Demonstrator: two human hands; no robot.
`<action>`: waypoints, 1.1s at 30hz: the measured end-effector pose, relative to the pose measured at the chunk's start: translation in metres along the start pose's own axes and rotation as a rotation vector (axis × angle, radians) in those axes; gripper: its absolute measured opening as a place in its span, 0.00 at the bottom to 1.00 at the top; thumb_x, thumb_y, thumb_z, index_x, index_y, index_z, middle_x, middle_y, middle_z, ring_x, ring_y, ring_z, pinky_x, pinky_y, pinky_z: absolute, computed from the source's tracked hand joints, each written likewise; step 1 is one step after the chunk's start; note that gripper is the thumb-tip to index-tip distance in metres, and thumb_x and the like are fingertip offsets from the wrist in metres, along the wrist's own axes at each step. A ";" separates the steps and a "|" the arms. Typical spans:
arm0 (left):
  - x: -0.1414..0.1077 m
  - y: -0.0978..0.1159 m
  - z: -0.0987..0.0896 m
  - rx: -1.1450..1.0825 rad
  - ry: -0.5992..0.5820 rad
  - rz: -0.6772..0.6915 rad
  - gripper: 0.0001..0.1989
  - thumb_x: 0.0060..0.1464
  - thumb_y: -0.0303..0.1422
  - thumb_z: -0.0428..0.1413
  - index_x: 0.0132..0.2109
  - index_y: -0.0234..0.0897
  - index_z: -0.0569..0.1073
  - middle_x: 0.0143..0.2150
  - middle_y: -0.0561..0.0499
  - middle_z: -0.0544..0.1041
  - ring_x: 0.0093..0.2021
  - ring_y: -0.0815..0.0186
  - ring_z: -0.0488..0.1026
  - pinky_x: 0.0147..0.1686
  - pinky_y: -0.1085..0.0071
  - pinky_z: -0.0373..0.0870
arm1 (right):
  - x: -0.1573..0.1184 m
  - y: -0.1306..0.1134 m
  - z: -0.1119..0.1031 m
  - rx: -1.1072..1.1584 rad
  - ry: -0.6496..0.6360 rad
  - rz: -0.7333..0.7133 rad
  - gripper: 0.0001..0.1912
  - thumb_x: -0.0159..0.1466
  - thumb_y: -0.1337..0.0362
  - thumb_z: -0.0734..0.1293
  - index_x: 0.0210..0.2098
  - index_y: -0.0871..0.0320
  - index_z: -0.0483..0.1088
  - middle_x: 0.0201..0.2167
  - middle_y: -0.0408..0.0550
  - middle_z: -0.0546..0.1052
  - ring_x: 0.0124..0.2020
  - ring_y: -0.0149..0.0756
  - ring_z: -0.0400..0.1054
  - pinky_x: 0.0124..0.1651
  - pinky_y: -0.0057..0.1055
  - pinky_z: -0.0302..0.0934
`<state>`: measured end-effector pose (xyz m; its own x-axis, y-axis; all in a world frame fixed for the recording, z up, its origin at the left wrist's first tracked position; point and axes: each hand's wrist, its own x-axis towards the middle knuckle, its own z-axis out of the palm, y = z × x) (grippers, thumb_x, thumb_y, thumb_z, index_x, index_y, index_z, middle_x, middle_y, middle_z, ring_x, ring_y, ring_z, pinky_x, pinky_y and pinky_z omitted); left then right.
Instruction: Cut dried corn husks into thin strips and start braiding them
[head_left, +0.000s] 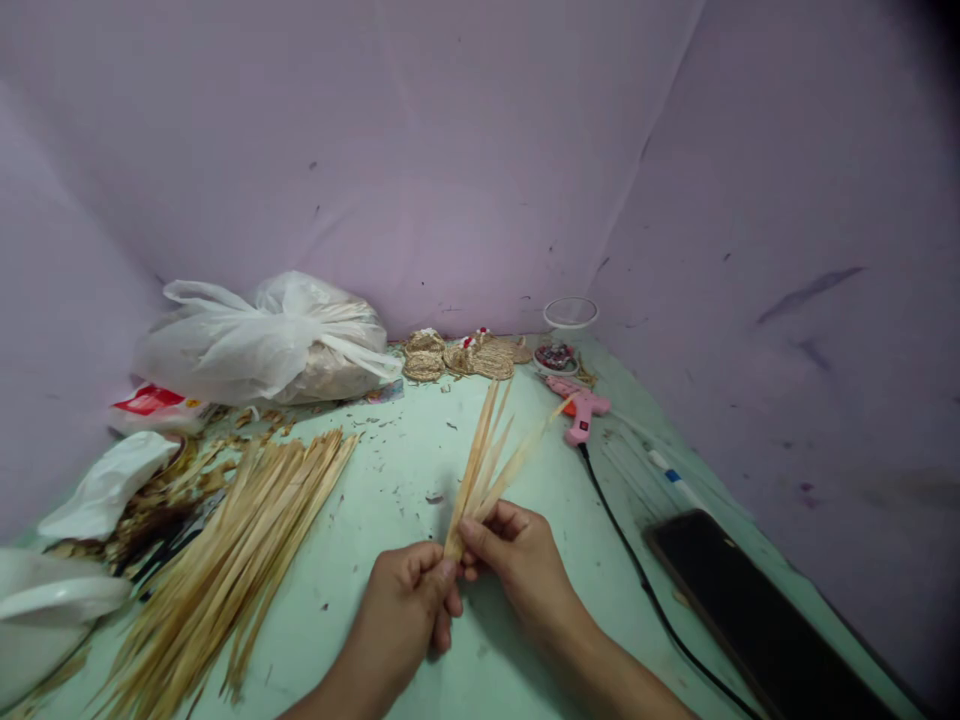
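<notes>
Several pale dried leaf strips (pixel 480 462) rise from between my hands, fanned apart at their upper ends. My left hand (pixel 415 597) pinches their lower ends between thumb and fingers. Close against it, my right hand (pixel 517 555) grips the strips a little higher, thumb on top; one strip leans off to the right. To the left lies a large pile of the same dried strips (pixel 240 540) on the green tabletop (pixel 390 480).
A pink glue gun (pixel 583 408) with a black cord lies right. Nearer is a black phone (pixel 757 610). At the back sit woven straw pieces (pixel 480 355), a lidded tub of small beads (pixel 556 358) and a white plastic bag (pixel 277 340). A white container (pixel 45 620) stands left.
</notes>
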<state>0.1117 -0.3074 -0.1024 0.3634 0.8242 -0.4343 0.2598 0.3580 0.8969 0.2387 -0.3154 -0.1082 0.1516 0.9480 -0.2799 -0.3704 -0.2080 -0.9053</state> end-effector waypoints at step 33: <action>0.001 -0.004 -0.002 -0.260 0.022 -0.025 0.19 0.41 0.46 0.57 0.22 0.33 0.68 0.13 0.57 0.63 0.09 0.77 0.56 0.10 0.80 0.48 | 0.000 0.003 -0.004 0.050 0.050 -0.046 0.17 0.48 0.55 0.72 0.20 0.62 0.65 0.10 0.36 0.60 0.12 0.22 0.50 0.16 0.23 0.45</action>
<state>0.1085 -0.3075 -0.1062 0.3392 0.8222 -0.4571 0.0282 0.4768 0.8786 0.2407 -0.3167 -0.1125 0.2144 0.9429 -0.2550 -0.4069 -0.1512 -0.9009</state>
